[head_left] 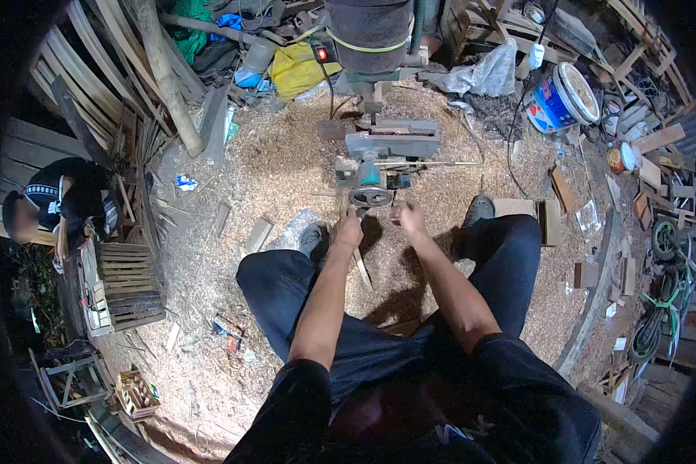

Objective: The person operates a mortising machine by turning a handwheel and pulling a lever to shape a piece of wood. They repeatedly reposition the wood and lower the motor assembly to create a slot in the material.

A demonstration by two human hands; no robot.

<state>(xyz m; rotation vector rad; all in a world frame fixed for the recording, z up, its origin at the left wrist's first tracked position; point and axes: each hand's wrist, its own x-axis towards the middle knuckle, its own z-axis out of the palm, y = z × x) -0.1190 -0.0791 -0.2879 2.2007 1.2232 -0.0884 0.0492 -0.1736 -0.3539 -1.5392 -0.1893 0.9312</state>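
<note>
A small lathe-like machine [394,144] with a round handwheel [370,196] stands in front of me between my feet. My left hand [346,230] is closed just below and left of the handwheel, around a narrow pale stick [362,269] whose tapered end points back toward me. To the right of the wheel, my right hand [408,217] is curled with its fingers together. Whatever it holds, if anything, is too small to make out. A thin rod [441,163] sticks out to the right from the machine, beyond the wheel.
Wood shavings [271,162] cover the ground. A dark barrel [369,35] stands behind the machine, near a yellow cloth [296,69]. A blue and white bucket [562,98] and a hanging cable [510,147] are right. Another person [69,193] sits left beside a slatted crate [127,278].
</note>
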